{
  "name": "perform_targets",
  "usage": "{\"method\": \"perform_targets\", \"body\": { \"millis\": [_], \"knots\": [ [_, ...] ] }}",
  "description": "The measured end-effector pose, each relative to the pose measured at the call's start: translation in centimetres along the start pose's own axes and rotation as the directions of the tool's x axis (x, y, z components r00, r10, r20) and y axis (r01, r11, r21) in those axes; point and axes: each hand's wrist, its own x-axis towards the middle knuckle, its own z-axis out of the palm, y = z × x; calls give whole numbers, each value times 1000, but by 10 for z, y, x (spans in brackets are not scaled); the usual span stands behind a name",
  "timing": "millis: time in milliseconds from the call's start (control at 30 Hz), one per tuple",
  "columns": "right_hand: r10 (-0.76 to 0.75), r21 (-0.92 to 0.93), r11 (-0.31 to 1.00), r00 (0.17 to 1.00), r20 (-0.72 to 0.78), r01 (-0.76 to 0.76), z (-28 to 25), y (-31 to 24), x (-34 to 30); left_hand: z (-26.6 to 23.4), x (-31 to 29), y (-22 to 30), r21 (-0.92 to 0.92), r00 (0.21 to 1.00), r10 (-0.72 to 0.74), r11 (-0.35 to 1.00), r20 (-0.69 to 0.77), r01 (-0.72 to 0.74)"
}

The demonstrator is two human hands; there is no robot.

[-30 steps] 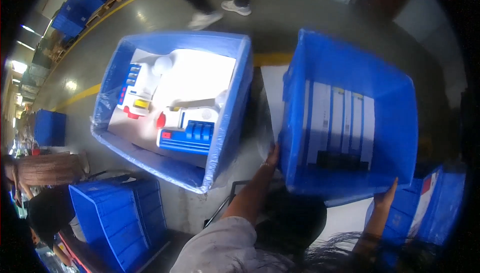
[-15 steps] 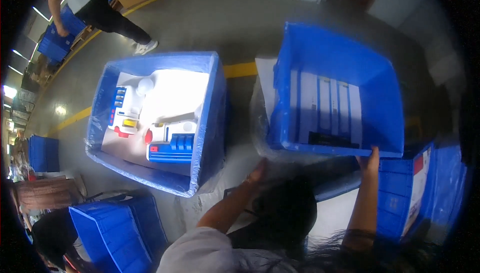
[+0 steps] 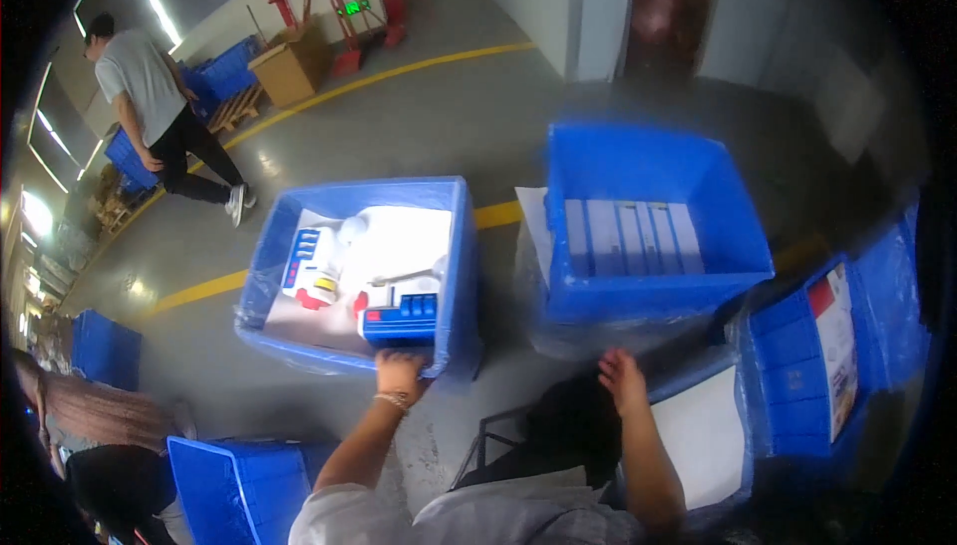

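Note:
My left hand (image 3: 401, 377) is at the near rim of a wrapped blue plastic bin (image 3: 461, 246), its fingers hooked over the edge. Inside that bin, on white sheeting, lie two white-and-blue plastic devices: one (image 3: 317, 271) at the left with red and yellow parts, another (image 3: 401, 318) close to my fingers. To the right, my right hand (image 3: 623, 381) hangs in the air with fingers apart, holding nothing, just short of a second blue bin (image 3: 658, 298). Several white flat pieces with blue edges (image 3: 638, 236) stand in a row in it.
A blue bin (image 3: 793, 375) with a printed sheet is at the right, beside a white surface (image 3: 698, 435). Another blue bin (image 3: 239, 490) stands at lower left, near a crouched or seated person (image 3: 110, 410). A person (image 3: 159, 96) walks at upper left, near a cardboard box (image 3: 291, 66).
My right hand has let go of the right bin's near rim, and that bin sits lower. My left hand has moved left onto the other bin's rim. The view has shifted; the walking person has moved.

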Motion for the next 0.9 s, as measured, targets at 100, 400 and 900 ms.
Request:
{"method": "perform_targets", "body": {
  "millis": [100, 400, 900],
  "knots": [
    [76, -122, 991, 978, 195, -53, 68, 4, -46, 38, -2, -21, -1, 947, 187, 981, -262, -194],
    [-41, -583, 761, 919, 393, 283, 260, 51, 5, 19, -4, -26, -138, 966, 246, 962, 80, -234],
    [-131, -589, 752, 942, 309, 297, 313, 69, 28, 12, 5, -453, -167, 516, -840, 540, -167, 825]
  ]
}}
